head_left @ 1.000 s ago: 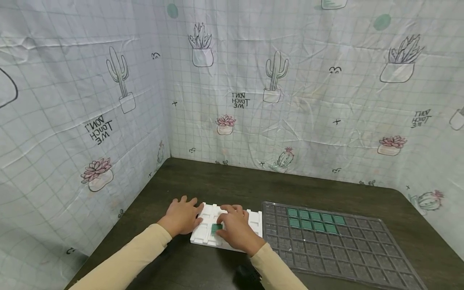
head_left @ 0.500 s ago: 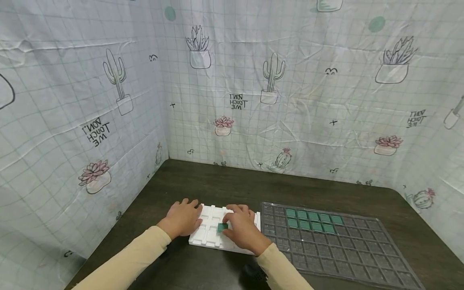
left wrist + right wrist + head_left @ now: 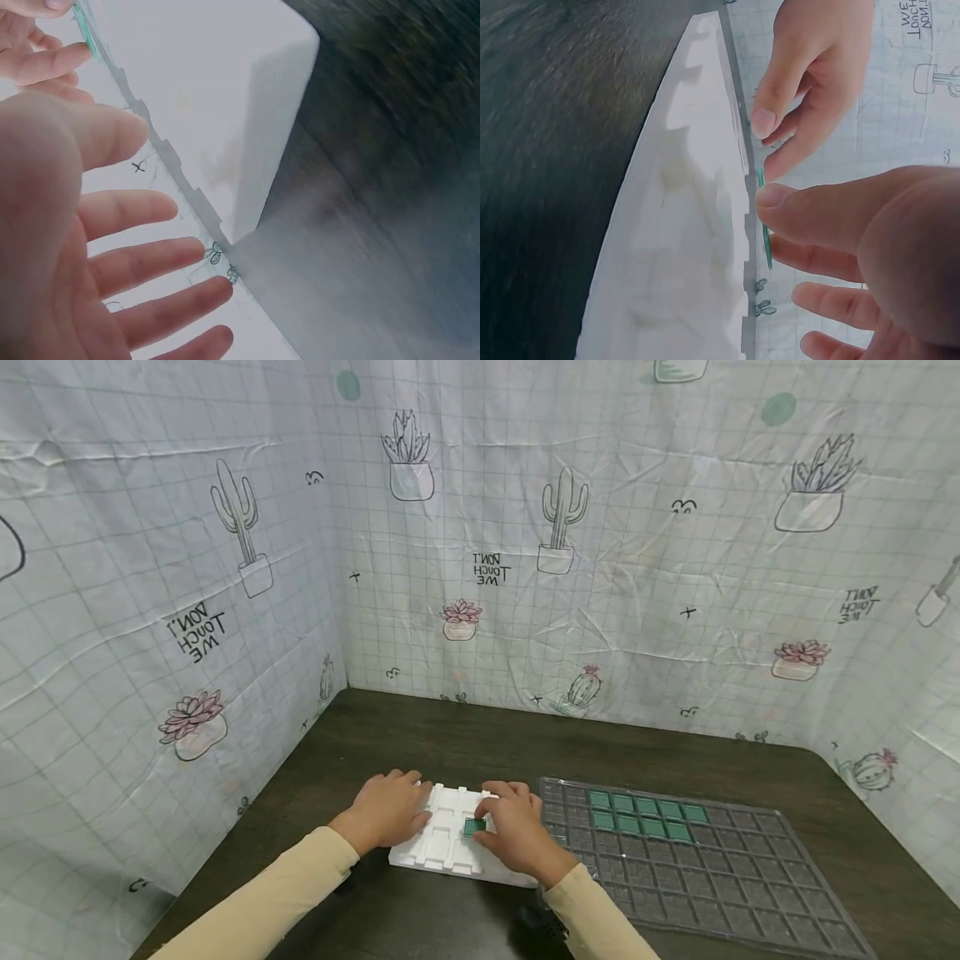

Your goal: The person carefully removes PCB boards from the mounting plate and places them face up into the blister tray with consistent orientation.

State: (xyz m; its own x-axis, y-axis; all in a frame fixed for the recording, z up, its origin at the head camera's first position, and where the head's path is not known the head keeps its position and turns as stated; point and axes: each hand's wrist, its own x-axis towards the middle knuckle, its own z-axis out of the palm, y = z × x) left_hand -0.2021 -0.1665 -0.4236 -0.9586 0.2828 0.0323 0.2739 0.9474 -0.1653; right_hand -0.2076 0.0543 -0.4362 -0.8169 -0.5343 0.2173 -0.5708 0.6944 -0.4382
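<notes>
My right hand [image 3: 517,831] pinches a small square green circuit board [image 3: 474,827] between thumb and index finger. In the right wrist view the green board [image 3: 766,232] is edge-on, close over the white tray [image 3: 667,217]. That white tray [image 3: 427,858] has shallow recesses and lies flat on the table. At its left end is my left hand [image 3: 386,810], palm down with fingers loosely extended. The left wrist view has the left hand's fingers [image 3: 161,266] spread and nothing in them. The right hand covers part of the tray's right half.
Right of the white tray lies a clear plastic tray [image 3: 720,877] with a grid of pockets, several holding green boards [image 3: 648,807]. A black object [image 3: 542,922] sits under the right forearm. A printed curtain [image 3: 630,552] borders the dark table [image 3: 442,727] behind and at the left.
My right hand has moved right across the white tray, carrying the green circuit board. The left hand has shifted slightly right over the tray's left end. The head view has moved a little.
</notes>
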